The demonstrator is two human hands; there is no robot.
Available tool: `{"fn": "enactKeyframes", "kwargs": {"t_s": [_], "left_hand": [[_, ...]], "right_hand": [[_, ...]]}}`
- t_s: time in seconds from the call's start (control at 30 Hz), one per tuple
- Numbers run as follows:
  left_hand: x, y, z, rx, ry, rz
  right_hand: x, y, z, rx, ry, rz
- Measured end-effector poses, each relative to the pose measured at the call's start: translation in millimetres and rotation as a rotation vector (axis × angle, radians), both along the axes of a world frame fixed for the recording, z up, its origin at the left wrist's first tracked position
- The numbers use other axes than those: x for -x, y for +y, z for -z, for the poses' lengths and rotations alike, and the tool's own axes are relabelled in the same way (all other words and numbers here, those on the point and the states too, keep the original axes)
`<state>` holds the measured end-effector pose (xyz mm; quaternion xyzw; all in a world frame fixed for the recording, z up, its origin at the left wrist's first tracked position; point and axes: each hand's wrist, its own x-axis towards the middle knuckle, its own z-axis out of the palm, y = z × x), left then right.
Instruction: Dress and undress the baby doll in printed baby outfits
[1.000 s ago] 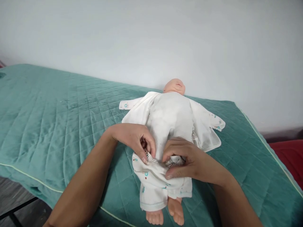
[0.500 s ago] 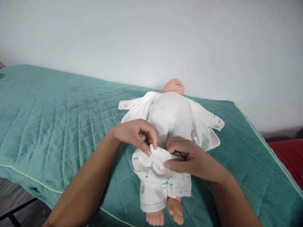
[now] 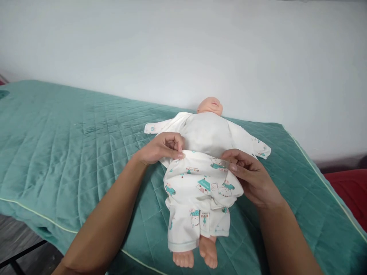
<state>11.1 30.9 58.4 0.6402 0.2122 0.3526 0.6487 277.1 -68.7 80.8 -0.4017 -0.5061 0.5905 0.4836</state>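
Note:
A baby doll [image 3: 211, 105] lies on its back on a teal quilted cover [image 3: 71, 145], head toward the wall, bare feet toward me. It wears an open white top with sleeves spread out. White printed trousers [image 3: 200, 187] cover its legs and lower belly. My left hand [image 3: 162, 148] pinches the left side of the trousers' waistband. My right hand [image 3: 252, 177] grips the right side of the waistband near the doll's hip.
A pale wall stands right behind the doll's head. The cover's piped edge [image 3: 34, 214] runs along the near left, with dark floor below it. Something red [image 3: 349, 191] sits at the far right beyond the cover.
Both hands have moved apart and up toward the doll's belly, drawing the bunched trousers' waistband from its thighs over its hips.

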Motion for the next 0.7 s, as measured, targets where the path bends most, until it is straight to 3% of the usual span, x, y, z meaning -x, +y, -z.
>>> {"fn": "enactKeyframes", "kwargs": {"t_s": [0.3,0.53,0.7], "left_hand": [[0,12,7.1,-0.02,-0.022,-0.126],[2,18,14.9,-0.004,0.055,-0.208],[0,16,14.4,0.031,0.19,-0.165]], "right_hand": [[-19,9,6.1,0.085,0.063,0.14],[-17,18,11.6,0.026,0.155,0.262],[-11,25,27.2,-0.02,0.036,0.322]]}}
